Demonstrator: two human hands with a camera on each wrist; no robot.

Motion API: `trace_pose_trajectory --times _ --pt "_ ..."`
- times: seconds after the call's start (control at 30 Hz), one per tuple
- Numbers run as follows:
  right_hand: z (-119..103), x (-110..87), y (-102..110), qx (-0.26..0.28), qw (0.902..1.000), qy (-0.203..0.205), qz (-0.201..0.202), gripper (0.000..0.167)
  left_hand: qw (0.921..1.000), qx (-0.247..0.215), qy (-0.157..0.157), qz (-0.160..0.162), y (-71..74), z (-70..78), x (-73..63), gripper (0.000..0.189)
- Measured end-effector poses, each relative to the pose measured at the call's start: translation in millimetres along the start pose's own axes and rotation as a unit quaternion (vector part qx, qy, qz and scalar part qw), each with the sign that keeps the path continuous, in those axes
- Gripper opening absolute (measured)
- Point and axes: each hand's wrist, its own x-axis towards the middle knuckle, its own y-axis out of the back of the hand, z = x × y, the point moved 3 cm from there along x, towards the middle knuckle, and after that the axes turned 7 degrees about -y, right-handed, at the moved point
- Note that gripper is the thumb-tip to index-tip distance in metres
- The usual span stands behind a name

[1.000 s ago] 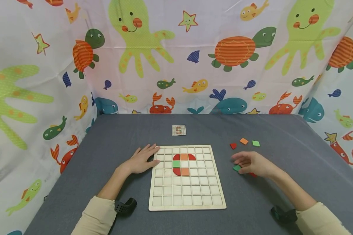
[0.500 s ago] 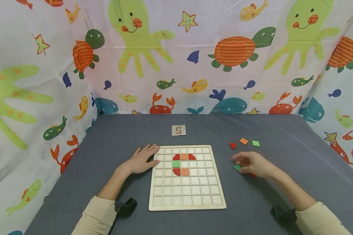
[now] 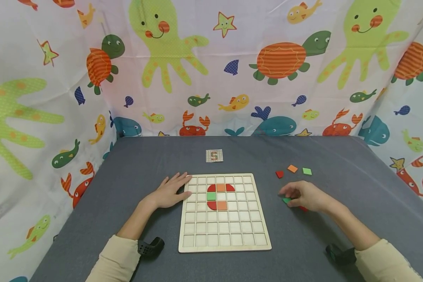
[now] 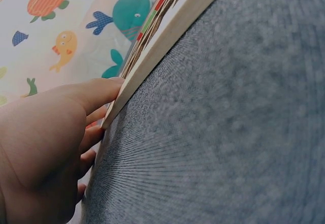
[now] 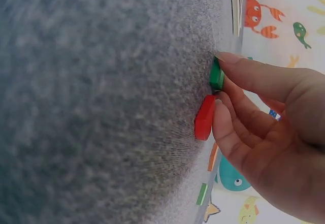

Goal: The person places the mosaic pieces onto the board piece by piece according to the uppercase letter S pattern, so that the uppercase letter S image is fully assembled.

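My left hand (image 3: 169,192) lies with straight fingers on the left edge of a wooden grid board (image 3: 225,231); in the left wrist view its thumb (image 4: 104,89) touches the board's side. The board holds red quarter-round tiles (image 3: 211,206), orange square tiles (image 3: 221,205) and a light green square tile (image 3: 211,196). To the board's right, my right hand (image 3: 308,196) pinches a dark green tile (image 5: 217,76) at table level, thumb on its near end and index finger partly hidden behind. A red tile (image 5: 204,117) lies beside it, against another fingertip.
Behind my right hand lie a red tile (image 3: 279,174), an orange tile (image 3: 292,168) and a light green tile (image 3: 307,171). A small pattern card (image 3: 214,155) sits beyond the board. A sea-animal curtain (image 3: 211,58) borders the grey table (image 3: 155,156).
The dark green tile and my right fingers have shifted slightly to the right in the head view. My left hand and the board stay in place.
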Motion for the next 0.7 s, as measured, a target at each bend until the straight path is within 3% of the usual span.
trace_pose_trajectory --times 0.2,0.5,0.7 --pt "-2.0 -0.5 1.6 -0.022 0.9997 0.01 -0.003 0.028 1.0 0.003 0.002 -0.004 -0.1 0.2 0.7 0.065" --pt "3.1 -0.8 5.1 -0.026 0.9996 -0.009 -0.004 0.022 1.0 0.002 0.0 -0.002 -0.5 0.1 0.4 0.064" --pt "7.2 0.4 5.4 0.048 0.9975 -0.052 -0.003 0.018 1.0 0.002 -0.001 0.002 -0.8 -0.3 0.1 0.065"
